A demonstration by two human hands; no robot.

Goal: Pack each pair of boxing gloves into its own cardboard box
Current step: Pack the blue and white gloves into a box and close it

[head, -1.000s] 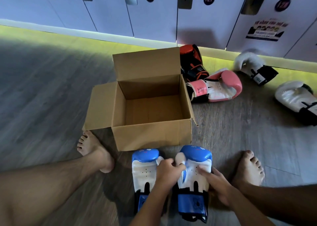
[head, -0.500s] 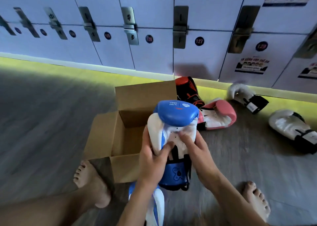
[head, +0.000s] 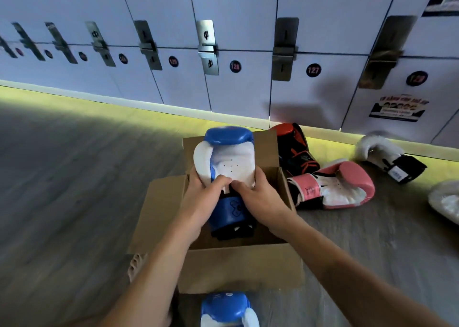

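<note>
Your left hand (head: 200, 198) and right hand (head: 260, 200) both clamp a blue glove (head: 229, 161), cuff down, over the open box (head: 238, 267). You're packing the first pair. Next, lower it in flat, leaving room for its mate (head: 226, 309) on the floor by the box's near wall.

The blue glove (head: 224, 157) has a white palm and a blue cuff edged in black; a second blue-and-white glove (head: 224, 309) matches it. The box (head: 238, 267) is plain brown. There is also a red-and-black glove (head: 295, 147), a pink-and-white glove (head: 342, 187) and a white glove (head: 382, 152) with a black cuff. The floor (head: 74, 177) is grey wood grain.
</note>
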